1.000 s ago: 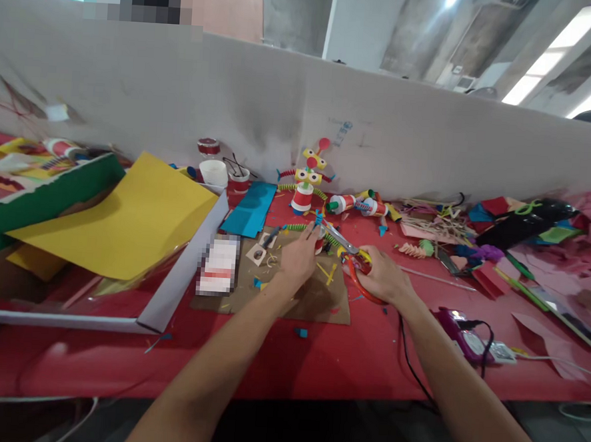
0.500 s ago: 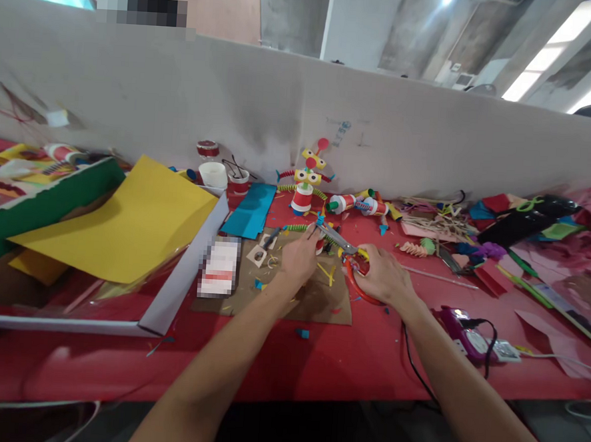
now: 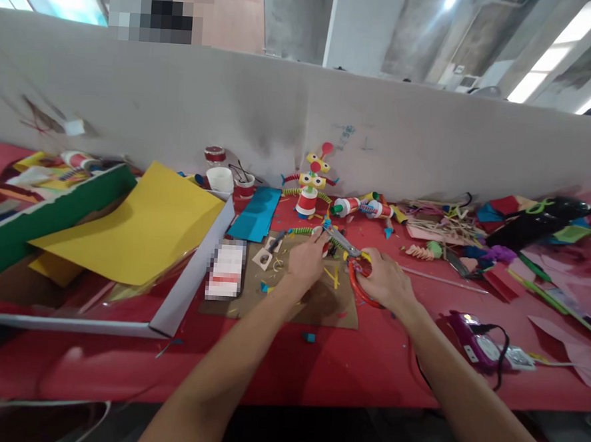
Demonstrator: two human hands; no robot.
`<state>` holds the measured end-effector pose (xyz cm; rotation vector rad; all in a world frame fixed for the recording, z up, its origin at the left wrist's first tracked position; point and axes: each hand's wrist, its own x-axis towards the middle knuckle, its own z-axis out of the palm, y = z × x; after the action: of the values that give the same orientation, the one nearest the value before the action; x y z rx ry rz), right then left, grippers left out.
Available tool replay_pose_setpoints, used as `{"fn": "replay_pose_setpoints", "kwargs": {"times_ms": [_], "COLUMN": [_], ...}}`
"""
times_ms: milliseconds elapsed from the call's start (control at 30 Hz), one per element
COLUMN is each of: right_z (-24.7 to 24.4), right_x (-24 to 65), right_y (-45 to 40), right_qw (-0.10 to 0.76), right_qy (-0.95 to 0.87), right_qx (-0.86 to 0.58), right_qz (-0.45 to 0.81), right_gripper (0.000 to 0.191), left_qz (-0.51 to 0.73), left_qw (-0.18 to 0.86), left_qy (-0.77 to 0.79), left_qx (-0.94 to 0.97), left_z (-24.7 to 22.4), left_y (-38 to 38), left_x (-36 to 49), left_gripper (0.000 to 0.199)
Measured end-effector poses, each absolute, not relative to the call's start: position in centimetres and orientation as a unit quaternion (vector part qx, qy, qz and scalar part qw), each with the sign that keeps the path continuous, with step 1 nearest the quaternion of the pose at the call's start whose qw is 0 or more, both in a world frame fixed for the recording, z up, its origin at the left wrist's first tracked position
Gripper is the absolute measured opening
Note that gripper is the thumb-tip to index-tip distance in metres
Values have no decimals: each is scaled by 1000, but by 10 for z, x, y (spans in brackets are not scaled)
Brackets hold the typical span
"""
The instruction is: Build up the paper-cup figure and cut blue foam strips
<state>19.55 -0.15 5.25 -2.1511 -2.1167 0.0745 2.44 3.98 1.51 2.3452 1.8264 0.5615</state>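
Observation:
Over a brown cardboard mat (image 3: pixel 290 307), my left hand (image 3: pixel 307 256) is closed in a pinch. A small blue paper piece (image 3: pixel 327 222) shows just past its fingertips. My right hand (image 3: pixel 386 278) is closed round the red and yellow handles of a pair of scissors (image 3: pixel 346 243). The metal blades point left and away from me, with their tips at the blue piece. Whether the blades are apart there is too small to tell. Behind my left hand, a green coiled paper strip (image 3: pixel 302 231) and part of a paper cup are mostly hidden.
A red-and-white cup figure (image 3: pixel 307 200) with paper eyes stands behind the mat. Blue paper (image 3: pixel 256 213) lies to its left. A box (image 3: pixel 195 268) with yellow paper (image 3: pixel 139 228) fills the left side. A purple power socket (image 3: pixel 483 346) with cords sits at right.
The view has shifted slightly, so everything appears a little further right. Both hands keep almost the same place over the mat, with the scissors still at the blue paper piece.

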Motion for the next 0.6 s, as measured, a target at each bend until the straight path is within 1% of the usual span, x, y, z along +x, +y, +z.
{"fn": "replay_pose_setpoints", "kwargs": {"times_ms": [267, 467, 600], "right_z": [51, 51, 52], "right_x": [195, 194, 192], "right_y": [1, -1, -4], "right_qw": [58, 50, 35], "right_qy": [-716, -727, -733], "right_qx": [-695, -684, -680], "right_qz": [35, 29, 6], "right_gripper": [40, 41, 35], "left_qz": [192, 187, 198], "left_qw": [48, 78, 83], "left_qy": [608, 623, 624], "left_qx": [769, 755, 751], "left_z": [12, 13, 13], "left_y": [42, 45, 45], "left_x": [21, 21, 21], "left_gripper": [53, 52, 54]}}
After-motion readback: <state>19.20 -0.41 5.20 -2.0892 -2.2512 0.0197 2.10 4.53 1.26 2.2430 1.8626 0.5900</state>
